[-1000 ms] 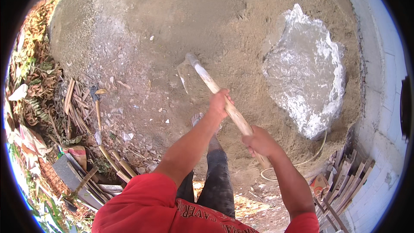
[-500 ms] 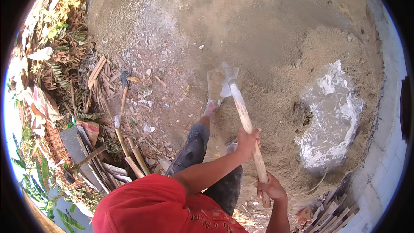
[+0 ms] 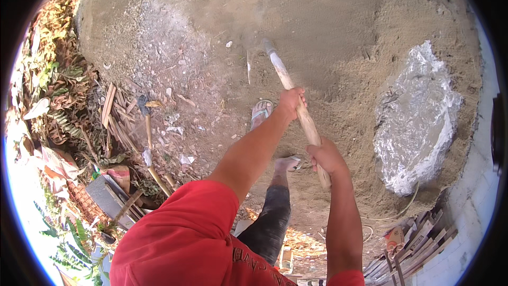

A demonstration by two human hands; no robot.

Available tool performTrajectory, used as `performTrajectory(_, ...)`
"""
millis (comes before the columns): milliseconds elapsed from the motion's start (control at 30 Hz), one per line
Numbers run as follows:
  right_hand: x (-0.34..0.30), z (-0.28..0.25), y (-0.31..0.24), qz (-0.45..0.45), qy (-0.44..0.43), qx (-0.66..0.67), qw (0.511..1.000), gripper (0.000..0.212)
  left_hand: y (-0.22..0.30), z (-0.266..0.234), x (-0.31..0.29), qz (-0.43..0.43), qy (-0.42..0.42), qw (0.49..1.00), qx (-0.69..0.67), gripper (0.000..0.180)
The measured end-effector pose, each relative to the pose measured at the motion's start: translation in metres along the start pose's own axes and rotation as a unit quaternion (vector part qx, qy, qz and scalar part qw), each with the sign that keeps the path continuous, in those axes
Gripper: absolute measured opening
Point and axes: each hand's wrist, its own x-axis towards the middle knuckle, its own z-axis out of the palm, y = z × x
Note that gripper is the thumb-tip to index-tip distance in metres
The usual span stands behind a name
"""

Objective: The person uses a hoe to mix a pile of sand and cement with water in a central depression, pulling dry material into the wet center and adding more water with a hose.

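Observation:
A long wooden hoe handle [image 3: 309,127] slants from my right side out over the sand. My left hand [image 3: 291,102] wraps round its middle, and my right hand [image 3: 326,157] grips it close to the butt end. At the far end is the metal socket [image 3: 268,46]. Beside it the thin edge of the blade [image 3: 248,67] shows, nearly edge-on, down at the grey-brown sand [image 3: 317,32]. My sandalled foot [image 3: 262,110] stands a short way behind the blade.
A water-filled hollow rimmed with white-grey powder [image 3: 418,122] lies in the sand at right, before a block wall [image 3: 479,143]. Stacked boards [image 3: 415,251] lie at lower right. Dry leaves [image 3: 53,58], wood scraps [image 3: 109,106] and another long-handled tool [image 3: 149,132] lie left.
The hoe has moved farther out from me, both hands with it. Its blade went from beside my foot to the sand ahead. My view has shifted too.

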Motion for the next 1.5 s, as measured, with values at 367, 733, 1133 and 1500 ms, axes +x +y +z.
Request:
performTrajectory(367,-0.317,-0.040,0.058,0.137,0.141,-0.002,0.980,0.025,-0.116,0.091,-0.290,-0.082,-0.150,0.985,-0.019,0.033)
performTrajectory(733,-0.175,-0.021,0.044,0.012,-0.043,0.125,0.991,0.027,-0.029,0.056,-0.218,0.106,-0.069,0.990,0.056,0.032)
performTrajectory(1133,0.039,0.016,-0.044,-0.064,0.052,0.127,0.988,0.019,0.062,0.039,0.052,0.053,-0.038,0.984,0.164,0.013)
performTrajectory(1500,-0.304,-0.047,0.042,0.064,0.171,0.012,0.983,0.029,-0.075,0.136,-0.296,-0.060,-0.166,0.984,0.026,0.037)
